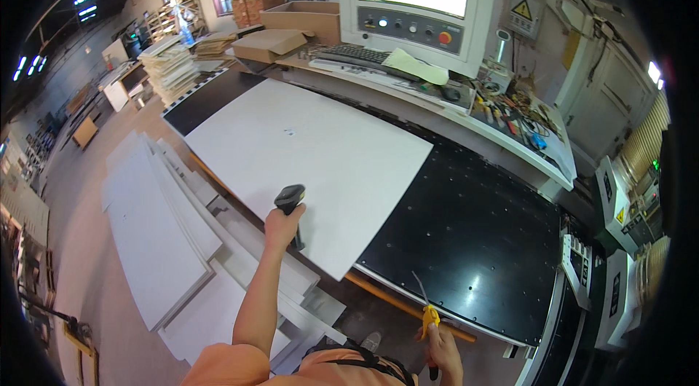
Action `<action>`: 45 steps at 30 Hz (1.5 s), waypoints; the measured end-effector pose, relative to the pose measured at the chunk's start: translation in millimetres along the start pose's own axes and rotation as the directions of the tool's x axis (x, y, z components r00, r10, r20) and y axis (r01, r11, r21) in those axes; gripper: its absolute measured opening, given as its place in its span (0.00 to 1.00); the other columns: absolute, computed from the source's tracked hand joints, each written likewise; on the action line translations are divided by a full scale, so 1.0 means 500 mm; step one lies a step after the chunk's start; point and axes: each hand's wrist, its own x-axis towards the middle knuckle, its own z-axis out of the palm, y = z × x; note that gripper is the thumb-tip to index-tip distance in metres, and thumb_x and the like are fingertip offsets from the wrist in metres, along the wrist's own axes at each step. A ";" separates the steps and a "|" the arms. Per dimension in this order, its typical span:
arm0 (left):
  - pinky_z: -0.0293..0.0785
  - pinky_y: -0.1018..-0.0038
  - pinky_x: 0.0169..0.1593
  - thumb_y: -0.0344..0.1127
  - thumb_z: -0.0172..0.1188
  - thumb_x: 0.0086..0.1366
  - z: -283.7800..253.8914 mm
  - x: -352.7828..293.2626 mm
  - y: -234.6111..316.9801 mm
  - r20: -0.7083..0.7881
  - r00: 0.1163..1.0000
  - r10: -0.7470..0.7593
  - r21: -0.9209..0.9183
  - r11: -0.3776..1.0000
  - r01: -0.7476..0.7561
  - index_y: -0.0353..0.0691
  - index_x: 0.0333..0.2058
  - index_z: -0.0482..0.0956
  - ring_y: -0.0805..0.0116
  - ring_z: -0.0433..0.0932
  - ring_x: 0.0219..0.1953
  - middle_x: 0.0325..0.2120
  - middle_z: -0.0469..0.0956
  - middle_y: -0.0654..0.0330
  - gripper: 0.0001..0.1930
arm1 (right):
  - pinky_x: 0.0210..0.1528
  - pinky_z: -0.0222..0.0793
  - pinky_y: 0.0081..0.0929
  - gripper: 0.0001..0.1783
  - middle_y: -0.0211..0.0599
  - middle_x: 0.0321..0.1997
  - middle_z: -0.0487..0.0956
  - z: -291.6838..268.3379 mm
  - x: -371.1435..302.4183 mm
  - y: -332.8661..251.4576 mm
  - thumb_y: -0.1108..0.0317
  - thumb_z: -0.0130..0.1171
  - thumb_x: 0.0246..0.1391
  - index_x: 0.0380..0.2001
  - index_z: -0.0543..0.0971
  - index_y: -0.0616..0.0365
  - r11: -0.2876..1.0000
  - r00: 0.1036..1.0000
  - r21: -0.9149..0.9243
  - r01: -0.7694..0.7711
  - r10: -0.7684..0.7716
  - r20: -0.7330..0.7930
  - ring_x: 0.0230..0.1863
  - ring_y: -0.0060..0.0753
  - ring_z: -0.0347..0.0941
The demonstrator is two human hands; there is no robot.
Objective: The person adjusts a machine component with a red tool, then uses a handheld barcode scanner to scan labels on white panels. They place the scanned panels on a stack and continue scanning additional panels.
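Black machine bed (473,240) carries 1 large white panel (306,160), lying flat, near corner overhanging bed's front edge.

Left hand (282,224) wrapped tight around black handheld scanner (290,200), head over panel's near edge. Judgement: hold scanner steady, aim squarely at panel face, keep wrist level.

Right hand (440,346) low by hip, closed on yellow-handled tool (428,317) with thin blade up. Judgement: keep blade clear of panel.

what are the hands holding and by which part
The left hand grips a black handheld scanner by its handle, head up over the white panel. The right hand holds a yellow-handled tool by its lower handle; its kind is unclear.
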 end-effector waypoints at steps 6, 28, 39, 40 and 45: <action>0.73 0.68 0.29 0.49 0.71 0.59 0.227 -0.019 0.071 0.253 0.966 -0.045 -0.636 0.745 0.201 0.31 0.33 0.84 0.68 0.79 0.24 0.22 0.81 0.56 0.22 | 0.17 0.61 0.26 0.31 0.28 0.15 0.70 0.005 0.030 0.036 0.46 0.40 0.74 0.33 0.82 0.60 0.987 0.990 -0.132 0.093 -0.106 -0.092 0.13 0.23 0.66; 0.74 0.71 0.27 0.42 0.68 0.62 0.244 0.054 -0.010 0.030 0.998 0.058 -0.641 0.767 -0.025 0.27 0.33 0.81 0.68 0.79 0.22 0.22 0.79 0.56 0.18 | 0.17 0.56 0.21 0.27 0.25 0.21 0.69 -0.206 0.056 0.239 0.38 0.45 0.71 0.32 0.72 0.51 0.703 0.618 0.594 0.390 0.278 -0.735 0.16 0.19 0.62; 0.73 0.69 0.30 0.44 0.66 0.65 0.274 0.123 -0.067 0.029 0.996 0.081 -0.678 0.734 -0.040 0.32 0.34 0.79 0.67 0.75 0.24 0.23 0.77 0.59 0.17 | 0.17 0.54 0.16 0.22 0.16 0.21 0.65 -0.278 0.058 0.268 0.40 0.45 0.72 0.32 0.68 0.43 0.677 0.410 0.439 0.590 0.216 -0.886 0.15 0.13 0.56; 0.73 0.69 0.30 0.45 0.66 0.65 0.268 0.117 -0.060 0.049 0.995 0.090 -0.668 0.743 -0.035 0.32 0.35 0.79 0.67 0.76 0.25 0.23 0.76 0.59 0.18 | 0.16 0.57 0.18 0.22 0.19 0.23 0.67 -0.286 0.057 0.270 0.41 0.44 0.73 0.34 0.68 0.45 0.746 0.331 0.369 0.555 0.209 -0.920 0.15 0.14 0.58; 0.72 0.70 0.31 0.48 0.67 0.63 0.252 0.084 -0.026 0.053 0.994 0.099 -0.678 0.734 -0.037 0.34 0.34 0.79 0.68 0.75 0.24 0.22 0.75 0.61 0.19 | 0.14 0.61 0.22 0.25 0.27 0.26 0.70 -0.330 0.044 0.280 0.40 0.44 0.72 0.37 0.67 0.51 0.790 0.248 0.347 0.505 0.252 -0.935 0.12 0.18 0.60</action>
